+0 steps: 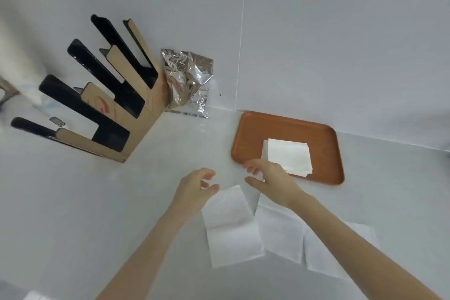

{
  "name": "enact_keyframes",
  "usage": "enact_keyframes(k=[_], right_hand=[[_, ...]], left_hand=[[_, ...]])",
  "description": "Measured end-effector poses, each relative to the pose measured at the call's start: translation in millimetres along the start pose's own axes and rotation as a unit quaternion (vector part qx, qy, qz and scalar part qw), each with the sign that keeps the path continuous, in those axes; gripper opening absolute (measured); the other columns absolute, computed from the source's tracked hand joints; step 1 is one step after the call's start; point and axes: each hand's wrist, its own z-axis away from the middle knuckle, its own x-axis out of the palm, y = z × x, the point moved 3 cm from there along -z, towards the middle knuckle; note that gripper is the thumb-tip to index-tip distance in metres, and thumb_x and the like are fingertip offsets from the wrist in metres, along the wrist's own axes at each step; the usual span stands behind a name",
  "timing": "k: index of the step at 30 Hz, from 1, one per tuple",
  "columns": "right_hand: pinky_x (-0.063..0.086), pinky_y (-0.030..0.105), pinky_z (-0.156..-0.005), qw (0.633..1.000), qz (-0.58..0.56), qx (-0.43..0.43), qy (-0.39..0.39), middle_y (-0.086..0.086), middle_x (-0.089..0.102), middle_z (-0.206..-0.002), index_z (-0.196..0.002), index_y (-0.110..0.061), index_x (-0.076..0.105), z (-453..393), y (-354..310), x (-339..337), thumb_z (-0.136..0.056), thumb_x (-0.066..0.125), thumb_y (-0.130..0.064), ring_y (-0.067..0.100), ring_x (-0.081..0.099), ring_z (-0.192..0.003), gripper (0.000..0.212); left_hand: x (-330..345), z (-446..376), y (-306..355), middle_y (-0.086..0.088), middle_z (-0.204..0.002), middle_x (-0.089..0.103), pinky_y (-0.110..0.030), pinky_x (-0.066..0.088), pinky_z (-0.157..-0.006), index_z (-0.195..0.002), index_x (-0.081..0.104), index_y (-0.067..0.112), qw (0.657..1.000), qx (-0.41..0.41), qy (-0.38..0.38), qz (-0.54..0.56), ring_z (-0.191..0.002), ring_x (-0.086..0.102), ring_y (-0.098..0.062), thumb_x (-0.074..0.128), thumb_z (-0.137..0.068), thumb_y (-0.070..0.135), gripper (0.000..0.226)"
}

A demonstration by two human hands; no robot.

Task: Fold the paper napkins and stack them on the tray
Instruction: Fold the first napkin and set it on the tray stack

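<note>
An orange-brown tray (253, 134) lies on the white counter near the wall, holding a small stack of folded white napkins (288, 154). In front of it lie unfolded white paper napkins: one (231, 229) to the left, partly creased, and others (282, 234) beside it under my right forearm. My left hand (194, 187) hovers open just above the left napkin's far corner. My right hand (270, 180) is open at the tray's near edge, fingers spread, holding nothing.
A wood-and-black slotted rack (109, 95) stands at the left against the wall. A crumpled silver foil bag (188, 80) leans on the wall beside it. A small digital scale (57, 121) sits behind the rack.
</note>
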Motion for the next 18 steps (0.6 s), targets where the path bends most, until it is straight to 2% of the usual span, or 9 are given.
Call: enact_keyframes(k=[2,4,10,18], right_hand=[[0.048,0.032,-0.082,1.000,0.023,0.012,-0.007,0.007,0.066,-0.105,-0.109,-0.013,0.059,-10.2,5.3,10.9,-0.086,0.058,-0.015,0.021,0.060,-0.095,0.024],[0.046,0.032,-0.079,0.997,0.066,0.031,-0.028,0.006,0.067,-0.105,-0.106,-0.015,0.062,-17.1,12.3,23.2,-0.086,0.055,-0.015,0.023,0.061,-0.095,0.021],[0.046,0.035,-0.078,0.992,0.111,0.051,-0.042,0.009,0.063,-0.107,-0.108,-0.014,0.061,-31.0,24.9,46.5,-0.086,0.051,-0.016,0.027,0.057,-0.102,0.024],[0.045,0.038,-0.067,0.993,0.111,0.041,-0.025,0.012,0.060,-0.094,-0.087,-0.008,0.063,-36.8,28.4,58.3,-0.084,0.050,-0.011,0.029,0.055,-0.090,0.014]], left_hand=[[-0.9,-2.2,-12.4,-0.008,-0.110,0.061,-0.033,0.046,-0.084,-0.106,0.059,0.014,0.998,-0.016,0.020,-0.054,-0.090,0.058,-0.022,0.062,-0.078,0.016,0.028],[0.7,-2.2,-26.6,-0.008,-0.112,0.059,-0.036,0.046,-0.087,-0.106,0.059,0.015,0.991,-0.043,0.038,-0.123,-0.095,0.057,-0.024,0.060,-0.080,0.020,0.026],[11.4,-5.7,-45.2,-0.012,-0.107,0.056,-0.039,0.045,-0.081,-0.103,0.058,0.011,0.967,-0.043,0.062,-0.242,-0.104,0.051,-0.028,0.056,-0.082,0.021,0.023],[16.2,-13.2,-49.0,-0.013,-0.097,0.057,-0.038,0.044,-0.075,-0.086,0.062,0.009,0.968,-0.008,0.074,-0.239,-0.095,0.053,-0.028,0.057,-0.082,0.014,0.008]])
